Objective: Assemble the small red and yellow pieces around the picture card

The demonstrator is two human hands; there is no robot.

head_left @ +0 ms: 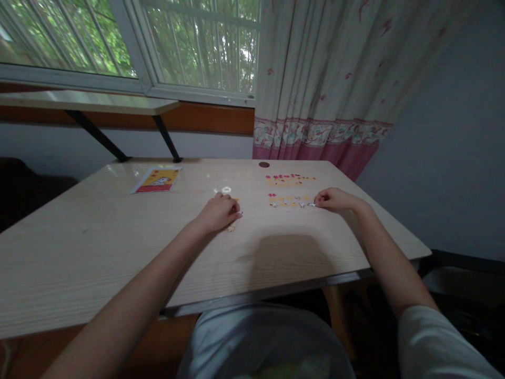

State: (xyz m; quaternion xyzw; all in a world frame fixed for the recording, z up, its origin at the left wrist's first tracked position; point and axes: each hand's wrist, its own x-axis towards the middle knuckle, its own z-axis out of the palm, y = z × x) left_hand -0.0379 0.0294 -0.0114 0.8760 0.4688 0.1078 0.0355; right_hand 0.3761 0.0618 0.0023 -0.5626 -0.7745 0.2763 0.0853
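My left hand (221, 212) is closed, its fingers curled down at the table beside a few loose puzzle pieces (231, 228). A small pale piece with a dark mark shows at its thumb tip. My right hand (333, 199) is closed in a pinch at the right end of the lowest row, on a white-and-black puzzle piece (311, 205). Yellow, red and white small pieces (282, 199) lie in spaced rows left of that hand. Further back are more rows of red and yellow pieces (284, 177).
A picture card (159, 180), yellow and red with a white animal, lies at the back left of the wooden table (118, 252). A raised shelf (90, 102) on black brackets stands behind it. A brown round grommet (264, 165) sits near the curtain (315, 95).
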